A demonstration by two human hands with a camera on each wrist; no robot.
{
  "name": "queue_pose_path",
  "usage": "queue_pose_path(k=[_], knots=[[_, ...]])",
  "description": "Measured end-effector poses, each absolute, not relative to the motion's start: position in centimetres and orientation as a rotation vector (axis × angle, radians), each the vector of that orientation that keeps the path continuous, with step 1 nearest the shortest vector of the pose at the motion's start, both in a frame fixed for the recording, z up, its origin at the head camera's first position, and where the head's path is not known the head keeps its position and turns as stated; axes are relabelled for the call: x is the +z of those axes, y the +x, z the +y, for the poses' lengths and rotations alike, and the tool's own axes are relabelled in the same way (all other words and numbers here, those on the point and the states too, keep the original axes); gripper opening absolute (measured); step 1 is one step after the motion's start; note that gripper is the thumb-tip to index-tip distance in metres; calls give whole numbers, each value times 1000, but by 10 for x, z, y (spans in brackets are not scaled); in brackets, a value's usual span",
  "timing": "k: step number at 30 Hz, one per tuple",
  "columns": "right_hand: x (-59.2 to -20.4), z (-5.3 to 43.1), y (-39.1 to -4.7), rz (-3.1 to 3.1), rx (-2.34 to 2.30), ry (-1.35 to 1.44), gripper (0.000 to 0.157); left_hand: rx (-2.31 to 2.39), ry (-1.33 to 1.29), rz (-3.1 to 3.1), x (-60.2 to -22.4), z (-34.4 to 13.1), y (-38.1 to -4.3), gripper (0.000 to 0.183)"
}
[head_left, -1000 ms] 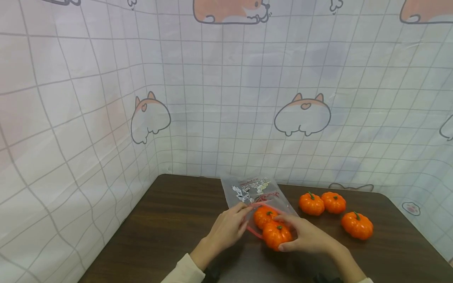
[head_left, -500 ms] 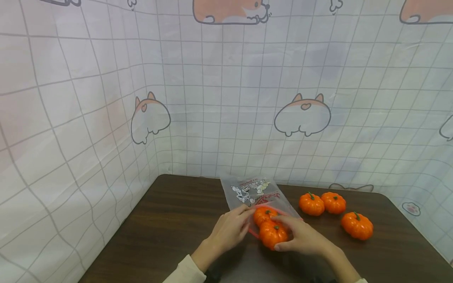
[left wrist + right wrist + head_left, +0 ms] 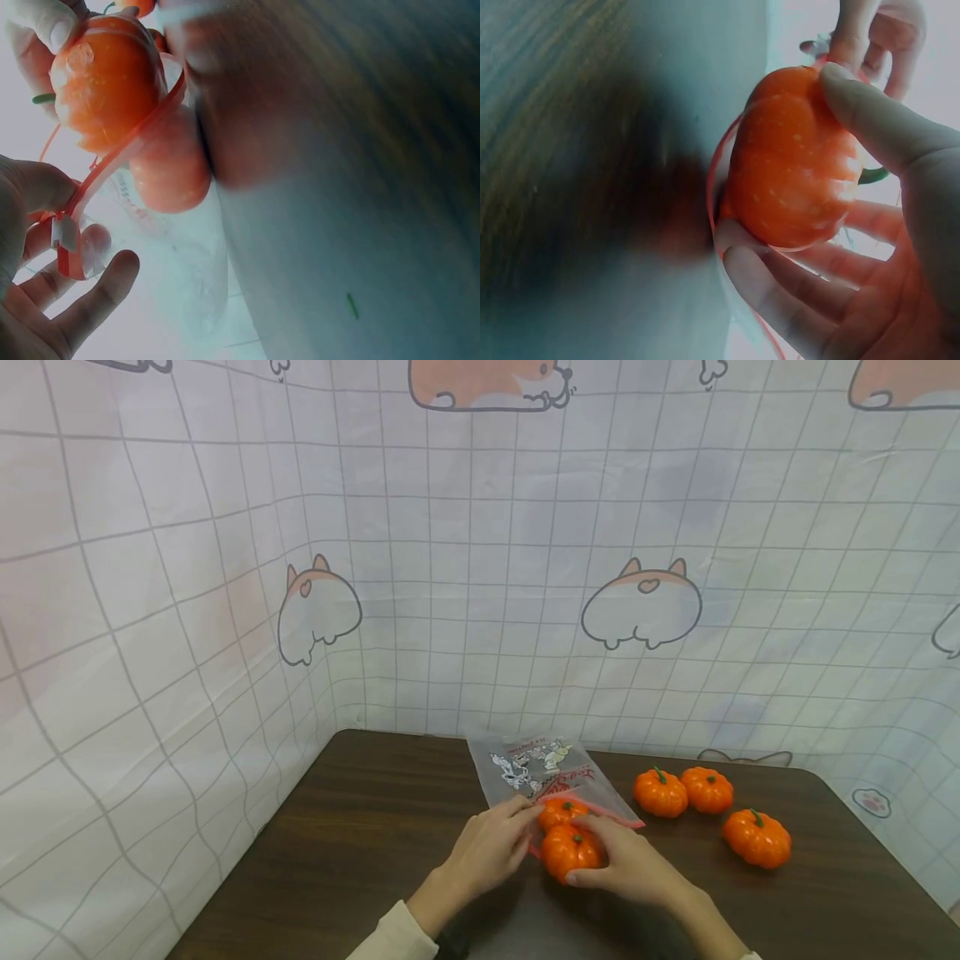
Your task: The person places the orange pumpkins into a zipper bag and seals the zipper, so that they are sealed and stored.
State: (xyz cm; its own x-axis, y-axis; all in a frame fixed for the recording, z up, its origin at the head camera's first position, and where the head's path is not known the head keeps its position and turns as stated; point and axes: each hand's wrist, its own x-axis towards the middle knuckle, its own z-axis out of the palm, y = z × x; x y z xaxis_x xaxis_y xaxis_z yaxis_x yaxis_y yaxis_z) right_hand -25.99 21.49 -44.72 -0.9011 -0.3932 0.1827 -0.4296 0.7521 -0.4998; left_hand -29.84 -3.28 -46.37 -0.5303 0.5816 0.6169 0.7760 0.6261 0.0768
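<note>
Right wrist: pumpkin clasped within the right grip, perhaps partly inside the bag; left grip pinches its rim.

The hands hold a printed bag and orange pumpkin.

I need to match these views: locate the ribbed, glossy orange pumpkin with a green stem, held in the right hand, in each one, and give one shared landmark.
Head: the pumpkin is low, right of centre, in the right hand.
Left wrist: the pumpkin is upper left.
Right wrist: the pumpkin is just right of centre.
Shared landmark: red strip edging the clear plastic bag.
</note>
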Motion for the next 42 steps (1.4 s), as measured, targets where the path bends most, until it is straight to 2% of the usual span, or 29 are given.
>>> queue_pose_path(k=[10,20,36,42], knots=[[-451,206,-262,-2852,858,687,76,-443,-1069,-2314,-463,-33,-298,36],[-453,196,-268,-2857,876,565,72,-450,-1074,-2350,-463,-33,-296,39],[-459,184,-275,-2824,933,522,74,-449,-1070,-2351,-462,-33,-295,39],[-461,179,-280,-2854,962,402,77,-449,-1066,-2351,-462,-34,-296,39]])
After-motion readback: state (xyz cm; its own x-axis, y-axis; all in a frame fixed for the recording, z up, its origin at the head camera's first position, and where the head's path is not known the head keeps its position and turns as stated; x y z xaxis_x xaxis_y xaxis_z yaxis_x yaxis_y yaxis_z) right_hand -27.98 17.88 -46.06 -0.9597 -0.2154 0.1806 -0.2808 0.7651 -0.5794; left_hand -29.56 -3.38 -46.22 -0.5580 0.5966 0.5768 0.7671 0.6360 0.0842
